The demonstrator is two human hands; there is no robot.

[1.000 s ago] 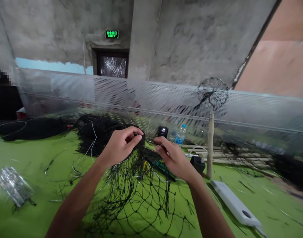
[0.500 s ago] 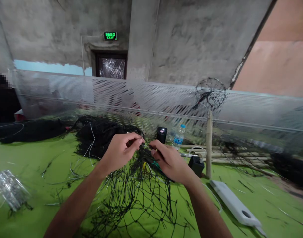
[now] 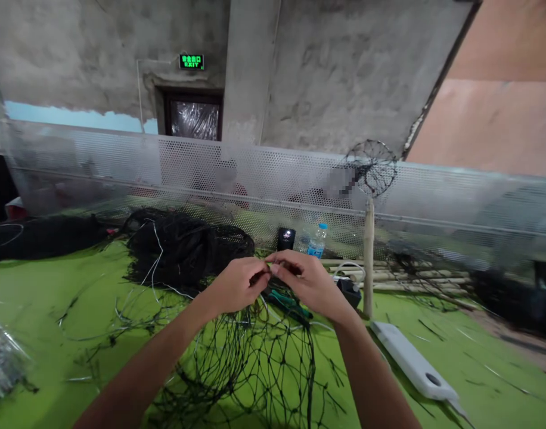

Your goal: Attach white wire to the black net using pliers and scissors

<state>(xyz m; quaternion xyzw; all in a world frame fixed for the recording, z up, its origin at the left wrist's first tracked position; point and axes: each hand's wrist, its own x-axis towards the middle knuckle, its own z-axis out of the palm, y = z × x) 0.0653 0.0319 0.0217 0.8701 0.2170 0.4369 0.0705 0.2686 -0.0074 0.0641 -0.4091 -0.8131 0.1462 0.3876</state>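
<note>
My left hand [image 3: 241,285] is closed in a pinch on the gathered top of a black knotted net [image 3: 273,357]. My right hand [image 3: 305,281] meets it, thumb and fingertips pinched together; the small bit between its fingers is mostly hidden. Below both hands the net's open mesh spreads over the green table cover [image 3: 98,280]. Under my right hand lies a green-handled tool [image 3: 288,305], partly covered, its kind unclear.
Dark netting [image 3: 183,250] is heaped at the left. Behind my hands stand a black phone-like object [image 3: 285,238] and a water bottle [image 3: 316,241]. To the right are a wooden post [image 3: 368,256], a white power strip [image 3: 413,360] and several poles [image 3: 416,277]. A perforated screen [image 3: 188,161] runs behind.
My hands have come together, fingertips now touching or nearly so, and both have shifted slightly. The thin strands that stuck up above my left fingers no longer show. The view has turned a little right.
</note>
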